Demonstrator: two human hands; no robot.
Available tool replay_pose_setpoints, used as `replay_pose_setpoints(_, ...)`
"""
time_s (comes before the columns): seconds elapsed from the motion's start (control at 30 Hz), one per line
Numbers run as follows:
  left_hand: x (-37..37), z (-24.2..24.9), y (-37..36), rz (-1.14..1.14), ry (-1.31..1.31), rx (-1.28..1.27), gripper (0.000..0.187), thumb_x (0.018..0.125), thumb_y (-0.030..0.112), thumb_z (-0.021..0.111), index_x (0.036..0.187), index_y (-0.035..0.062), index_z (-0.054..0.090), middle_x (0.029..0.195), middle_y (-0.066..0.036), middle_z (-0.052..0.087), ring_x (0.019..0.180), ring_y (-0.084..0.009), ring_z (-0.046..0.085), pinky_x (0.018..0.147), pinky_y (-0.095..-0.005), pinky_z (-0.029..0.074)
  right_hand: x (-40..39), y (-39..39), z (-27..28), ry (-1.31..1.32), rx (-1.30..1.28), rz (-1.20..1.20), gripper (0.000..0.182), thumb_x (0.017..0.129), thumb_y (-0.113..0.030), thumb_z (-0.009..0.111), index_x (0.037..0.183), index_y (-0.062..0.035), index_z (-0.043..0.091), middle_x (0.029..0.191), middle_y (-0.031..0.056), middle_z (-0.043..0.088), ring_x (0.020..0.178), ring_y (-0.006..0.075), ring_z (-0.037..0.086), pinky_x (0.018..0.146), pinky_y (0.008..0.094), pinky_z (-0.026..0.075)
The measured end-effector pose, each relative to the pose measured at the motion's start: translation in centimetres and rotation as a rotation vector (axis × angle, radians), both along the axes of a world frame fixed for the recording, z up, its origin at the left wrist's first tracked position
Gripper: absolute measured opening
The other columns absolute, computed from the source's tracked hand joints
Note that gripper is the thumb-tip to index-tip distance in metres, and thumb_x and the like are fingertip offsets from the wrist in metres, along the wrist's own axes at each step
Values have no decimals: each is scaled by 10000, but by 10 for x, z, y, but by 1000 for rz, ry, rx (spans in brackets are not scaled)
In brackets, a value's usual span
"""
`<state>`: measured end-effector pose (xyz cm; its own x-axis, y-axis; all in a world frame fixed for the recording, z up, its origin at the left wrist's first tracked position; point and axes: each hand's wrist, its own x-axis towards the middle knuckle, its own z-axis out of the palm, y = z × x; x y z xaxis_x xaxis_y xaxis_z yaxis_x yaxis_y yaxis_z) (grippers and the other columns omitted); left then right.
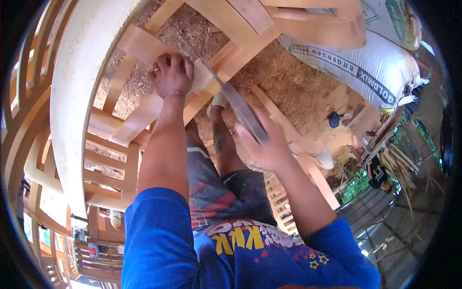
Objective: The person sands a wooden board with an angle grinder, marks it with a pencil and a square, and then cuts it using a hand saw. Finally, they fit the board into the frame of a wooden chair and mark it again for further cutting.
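My left hand (172, 73) presses on a wooden slat (140, 44) of a curved frame, its fingers curled over the wood. My right hand (270, 144) is closed around the rear of a long, tapering grey metal tool (243, 110) that looks like a hand saw. Its grip is hidden in my palm. The thin far end of the blade runs past the pale end of the slat (203, 77), just right of my left hand. A crossing wooden rail (240, 54) lies below the blade.
Wooden frames with slats (108, 168) stand at the left, beside a long pale curved piece (72, 96). White printed sacks (356, 67) lie at the upper right. Sawdust (298, 103) covers the ground. A long board (288, 127) lies right of my legs.
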<state>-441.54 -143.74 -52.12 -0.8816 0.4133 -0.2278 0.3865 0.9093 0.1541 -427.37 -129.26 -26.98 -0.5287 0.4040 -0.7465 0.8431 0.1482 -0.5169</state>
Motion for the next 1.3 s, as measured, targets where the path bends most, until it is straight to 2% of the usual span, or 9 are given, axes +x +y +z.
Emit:
replay_pose_setpoints(0.2, 5, 5, -2, 18, -93, 13, 338, 952, 478, 594, 1111, 206, 719, 1283, -114, 583, 1234, -342, 571, 1003, -546, 419, 52, 11, 110, -195, -56, 42, 617, 893, -92, 734, 1466, 5, 526, 1032, 208, 758, 980, 233, 769, 855, 346, 574)
replay_pose_setpoints(0.33, 6, 1, 0, 13, -39, -3, 345, 951, 488, 590, 1106, 210, 721, 1295, -110, 579, 1233, -340, 570, 1006, -549, 419, -9, 6, -44, -39, -73, -22, 471, 856, -190, 717, 1279, -1, 630, 1064, 262, 723, 1022, 443, 717, 870, 475, 570)
replay_pose_setpoints(0.5, 11, 2, -3, -7, -51, -7, 354, 951, 497, 592, 1119, 210, 715, 1290, -118, 585, 1235, -345, 570, 1010, -559, 423, -61, 4, -72, -214, 23, 112, 561, 847, -137, 732, 1386, -35, 611, 1028, 206, 733, 1052, 289, 740, 912, 377, 553)
replay_pose_setpoints(0.77, 7, -2, -3, 5, -64, 2, 354, 955, 493, 589, 1118, 203, 709, 1300, -133, 584, 1222, -360, 584, 1004, -583, 422, 59, 5, 97, -192, -51, 10, 681, 819, -70, 687, 1472, 18, 516, 954, 179, 749, 817, 225, 756, 783, 330, 576)
replay_pose_setpoints(0.9, 7, -7, -3, -2, -26, 19, 348, 951, 489, 595, 1107, 200, 711, 1292, -137, 583, 1220, -367, 584, 999, -591, 419, 19, 6, -31, -41, -19, 29, 640, 832, -114, 692, 1443, 7, 543, 1070, 245, 742, 1008, 391, 746, 910, 411, 576)
replay_pose_setpoints(1.0, 3, -5, -4, 11, -28, 16, 348, 948, 487, 598, 1110, 200, 711, 1296, -137, 574, 1233, -364, 573, 999, -596, 416, -50, -1, -98, -93, 70, 94, 547, 839, -103, 702, 1370, -7, 613, 989, 158, 740, 905, 213, 727, 814, 351, 560)
replay_pose_setpoints(1.07, 10, 3, -2, -2, -50, -2, 345, 947, 481, 602, 1112, 198, 712, 1297, -135, 572, 1240, -360, 567, 1000, -596, 415, -60, 4, -90, -141, -8, 66, 523, 844, -109, 696, 1354, -12, 624, 982, 151, 731, 890, 217, 713, 822, 360, 562)
replay_pose_setpoints(1.13, 5, 1, 0, 5, -34, -36, 338, 947, 469, 606, 1112, 195, 713, 1294, -132, 573, 1245, -355, 562, 1000, -591, 415, -12, 0, -61, 11, -47, -39, 590, 846, -154, 690, 1403, 3, 575, 1051, 275, 729, 1034, 428, 724, 909, 441, 560)
replay_pose_setpoints(1.3, 3, 1, 0, 1, -60, -1, 352, 956, 472, 592, 1133, 192, 709, 1302, -131, 570, 1250, -358, 560, 1002, -577, 417, 54, 10, 72, -149, -74, 0, 638, 848, -134, 677, 1463, -32, 539, 858, 176, 708, 789, 251, 734, 770, 357, 568)
